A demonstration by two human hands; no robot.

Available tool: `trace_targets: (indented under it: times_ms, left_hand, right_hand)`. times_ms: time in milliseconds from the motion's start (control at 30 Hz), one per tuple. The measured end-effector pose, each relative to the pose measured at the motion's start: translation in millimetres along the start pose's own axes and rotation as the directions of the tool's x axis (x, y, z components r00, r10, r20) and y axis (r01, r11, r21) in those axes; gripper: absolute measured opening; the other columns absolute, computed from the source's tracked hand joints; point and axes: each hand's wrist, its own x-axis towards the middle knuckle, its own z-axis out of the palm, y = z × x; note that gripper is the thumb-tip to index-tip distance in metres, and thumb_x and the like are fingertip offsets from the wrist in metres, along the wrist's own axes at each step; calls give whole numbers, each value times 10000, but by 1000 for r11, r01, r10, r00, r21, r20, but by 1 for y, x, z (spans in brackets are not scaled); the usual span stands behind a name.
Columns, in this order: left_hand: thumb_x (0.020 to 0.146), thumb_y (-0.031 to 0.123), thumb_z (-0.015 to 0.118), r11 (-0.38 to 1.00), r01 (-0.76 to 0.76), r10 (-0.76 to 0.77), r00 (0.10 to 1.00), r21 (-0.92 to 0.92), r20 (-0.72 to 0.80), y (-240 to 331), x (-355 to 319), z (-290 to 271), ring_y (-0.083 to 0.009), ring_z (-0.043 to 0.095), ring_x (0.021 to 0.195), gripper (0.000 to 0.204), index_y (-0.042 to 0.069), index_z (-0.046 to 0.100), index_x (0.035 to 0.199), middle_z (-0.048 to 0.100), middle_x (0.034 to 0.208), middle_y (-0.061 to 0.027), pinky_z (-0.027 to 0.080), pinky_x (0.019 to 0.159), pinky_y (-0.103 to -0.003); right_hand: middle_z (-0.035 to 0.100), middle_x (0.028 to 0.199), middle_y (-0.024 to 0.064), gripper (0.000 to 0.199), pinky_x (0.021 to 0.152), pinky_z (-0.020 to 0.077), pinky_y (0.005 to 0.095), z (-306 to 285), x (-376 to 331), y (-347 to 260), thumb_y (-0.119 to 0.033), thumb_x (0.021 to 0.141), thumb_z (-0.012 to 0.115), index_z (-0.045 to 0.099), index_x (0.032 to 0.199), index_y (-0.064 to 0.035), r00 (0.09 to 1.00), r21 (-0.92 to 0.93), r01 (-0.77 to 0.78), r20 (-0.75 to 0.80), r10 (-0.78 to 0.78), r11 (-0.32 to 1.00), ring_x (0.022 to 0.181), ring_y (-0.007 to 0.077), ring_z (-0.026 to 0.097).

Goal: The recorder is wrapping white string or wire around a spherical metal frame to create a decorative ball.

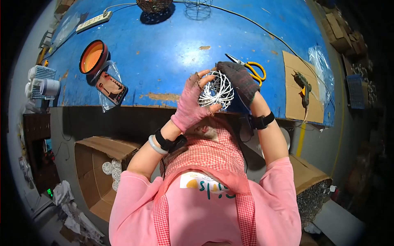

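Note:
A white woven wire ball (216, 91) is held up between both hands over the near edge of the blue table (172, 53). My left hand (191, 103), in a pink fingerless glove, cups its left and lower side. My right hand (241, 80), in a dark knitted glove, wraps over its right and top side. Both wrists carry black bands, and a pale bangle sits on the left one.
Yellow-handled scissors (251, 67) lie just right of the hands. A glue gun (303, 88) rests on cardboard at the right. An orange bowl (93, 57), a bagged item (111, 87), a power strip (94, 21) and wire frames (197, 8) sit farther off. An open carton (107, 172) holds white balls below left.

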Motion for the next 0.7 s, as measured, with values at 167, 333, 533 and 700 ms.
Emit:
trace_targets:
  times_ms: [167,333,533,700]
  left_hand:
    - [715,406,849,986,-157,156,988,52,17,-16,0,-5,-378,393,1380,909,135,414,1465,354,1518,-167,374,1117,-440]
    - [690,348,871,993,-66,46,980,95,194,-8,12,-10,-385,282,1461,1043,79,310,1526,243,1594,-187,289,1181,-428]
    - [666,250,862,992,125,-124,989,-6,84,9,25,-1,-355,371,1412,921,101,421,1461,374,1513,-183,362,1142,-423]
    - [660,256,867,996,-18,9,995,84,98,13,19,3,-344,446,1331,804,110,519,1371,434,1458,-160,416,1084,-420]
  right_hand:
    - [712,1038,140,193,811,549,378,0,-6,-27,-134,931,568,692,1050,-48,941,165,-285,-140,308,944,939,312,695]
    - [728,1050,156,184,799,561,335,-2,-8,-52,-127,953,596,715,1059,-35,827,434,-337,-288,483,836,924,266,722]
    - [738,968,136,173,757,556,299,-4,-18,-59,-119,959,602,713,1060,-33,789,387,-356,-364,495,851,863,204,727]
    - [730,1013,101,224,809,533,300,-25,-11,-7,-163,996,530,686,1073,-22,866,336,-396,-174,470,854,911,174,685]
